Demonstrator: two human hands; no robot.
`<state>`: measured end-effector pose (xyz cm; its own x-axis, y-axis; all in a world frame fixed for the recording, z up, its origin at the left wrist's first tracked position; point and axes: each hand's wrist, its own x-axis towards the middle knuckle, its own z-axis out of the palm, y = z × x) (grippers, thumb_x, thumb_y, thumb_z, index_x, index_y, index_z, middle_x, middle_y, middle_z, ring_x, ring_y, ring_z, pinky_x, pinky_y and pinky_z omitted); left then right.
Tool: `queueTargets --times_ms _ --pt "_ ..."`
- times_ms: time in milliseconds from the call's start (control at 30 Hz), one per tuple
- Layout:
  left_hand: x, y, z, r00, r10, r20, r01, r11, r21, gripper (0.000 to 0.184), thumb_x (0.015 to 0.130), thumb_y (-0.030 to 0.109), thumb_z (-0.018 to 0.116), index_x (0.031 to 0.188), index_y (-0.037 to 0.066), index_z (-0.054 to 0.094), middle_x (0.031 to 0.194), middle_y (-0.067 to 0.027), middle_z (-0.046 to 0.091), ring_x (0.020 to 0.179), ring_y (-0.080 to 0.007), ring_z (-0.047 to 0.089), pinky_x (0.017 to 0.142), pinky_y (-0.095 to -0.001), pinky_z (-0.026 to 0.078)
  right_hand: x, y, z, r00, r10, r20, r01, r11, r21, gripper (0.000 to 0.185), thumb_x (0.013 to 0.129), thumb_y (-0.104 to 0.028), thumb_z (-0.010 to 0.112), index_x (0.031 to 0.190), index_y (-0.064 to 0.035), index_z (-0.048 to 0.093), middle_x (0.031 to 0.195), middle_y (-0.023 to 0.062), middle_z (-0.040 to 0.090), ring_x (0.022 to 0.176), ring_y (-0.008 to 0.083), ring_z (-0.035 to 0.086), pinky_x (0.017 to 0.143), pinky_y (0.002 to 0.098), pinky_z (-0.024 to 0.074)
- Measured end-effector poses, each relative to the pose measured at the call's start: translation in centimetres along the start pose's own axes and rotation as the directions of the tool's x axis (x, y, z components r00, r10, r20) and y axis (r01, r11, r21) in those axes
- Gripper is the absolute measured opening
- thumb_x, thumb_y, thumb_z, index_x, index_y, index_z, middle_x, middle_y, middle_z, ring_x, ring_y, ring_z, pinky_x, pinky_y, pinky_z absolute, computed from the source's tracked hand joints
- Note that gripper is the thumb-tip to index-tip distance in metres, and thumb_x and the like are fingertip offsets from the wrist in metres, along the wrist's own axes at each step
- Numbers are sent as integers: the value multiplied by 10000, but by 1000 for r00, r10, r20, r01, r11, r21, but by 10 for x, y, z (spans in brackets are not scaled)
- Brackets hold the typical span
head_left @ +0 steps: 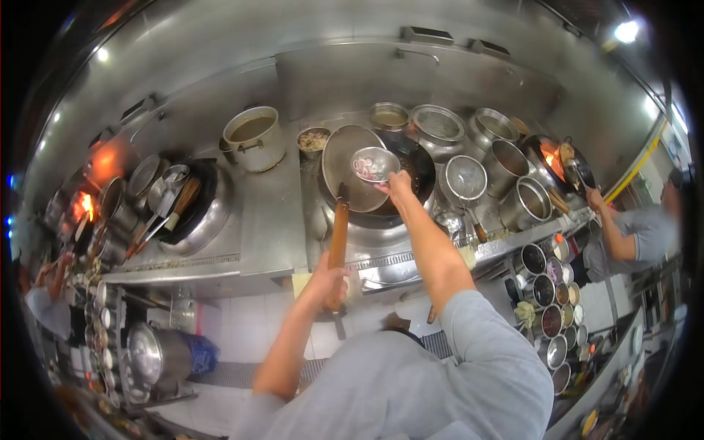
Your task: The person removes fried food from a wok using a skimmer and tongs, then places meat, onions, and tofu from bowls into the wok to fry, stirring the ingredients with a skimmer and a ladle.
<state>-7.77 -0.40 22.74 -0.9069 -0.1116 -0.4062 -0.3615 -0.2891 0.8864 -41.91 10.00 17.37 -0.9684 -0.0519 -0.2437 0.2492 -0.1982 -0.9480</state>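
My left hand [327, 282] is closed around the wooden handle [339, 238] of a large round strainer [341, 152]. The strainer is tilted over a dark wok [419, 163] on the stove in front of me. My right hand [398, 188] grips the edge of a small metal bowl [386, 158], held in front of the strainer's mesh. Pinkish-white pieces [365, 169] of food lie in the bowl; their kind is too small to tell. Most of the wok's inside is hidden behind the strainer and bowl.
A tall pot [253, 139] stands at the back left, beside a small pot of pale pieces [314, 139]. A fine-mesh strainer [466, 178] and metal pots [532, 199] are to the right. Co-workers' arms [614, 233] and open flames [86, 205] show at both sides.
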Motion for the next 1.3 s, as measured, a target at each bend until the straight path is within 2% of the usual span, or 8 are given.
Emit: queueTargets --times_ms 300,367,400,500,767,967,1200,1300 --pt "86 -39 2 946 -8 323 145 904 -403 282 898 74 550 1169 55 475 950 -118 602 558 -79 483 431 -204 425 -79 -5 -176 985 -166 -53 161 746 646 218 834 -72 583 1015 12 492 914 159 590 796 299 618 773 465 568" --pt "109 -51 18 952 2 308 139 889 -437 222 921 67 537 1131 -1 516 917 -112 609 559 -51 459 426 -177 389 -125 -4 -257 638 -752 -164 746 657 -113 191 824 -84 608 949 -75 464 852 113 568 756 259 610 719 482 573" --pt "110 -51 23 948 -20 317 156 899 -409 209 935 62 532 1119 -35 516 883 -97 605 563 -47 438 425 -175 360 -160 -31 -296 928 -253 -274 369 726 580 197 830 -88 614 936 -101 448 836 91 556 717 242 603 701 499 573" --pt "152 -67 5 878 7 478 229 871 -434 320 966 125 512 1190 -101 480 898 -91 600 609 -62 453 473 -182 381 -253 -34 -442 801 -367 -473 583 659 476 206 836 -93 623 964 -119 464 949 72 571 758 234 630 665 434 577" --pt "110 -85 25 506 85 859 757 433 -489 494 870 285 619 1304 71 516 1231 -197 549 1113 -373 521 932 -508 414 -664 19 -695 -36 -176 -984 777 614 -138 222 862 -55 558 1010 -62 392 923 131 528 684 264 605 683 476 580" --pt "119 -227 83 749 -135 649 525 717 -458 475 920 314 542 1326 82 453 1186 -140 566 933 -270 555 777 -479 439 -939 114 -789 -540 136 -831 642 704 -302 241 814 67 483 1002 13 342 843 182 526 550 225 594 595 429 625" --pt "-38 -269 330 697 -400 596 443 893 82 366 970 359 476 1254 129 497 933 -39 620 747 -152 561 616 -289 488 -1049 210 -812 -214 137 -967 662 749 -40 392 958 -312 508 1171 3 416 967 164 556 848 276 620 732 445 571" --pt "-89 -271 374 667 -454 591 399 887 231 355 953 333 513 1247 134 518 925 -44 605 756 -157 549 629 -287 472 -1047 218 -770 -75 125 -989 10 992 125 247 956 -362 489 1005 -125 543 794 8 547 709 130 572 605 302 513"
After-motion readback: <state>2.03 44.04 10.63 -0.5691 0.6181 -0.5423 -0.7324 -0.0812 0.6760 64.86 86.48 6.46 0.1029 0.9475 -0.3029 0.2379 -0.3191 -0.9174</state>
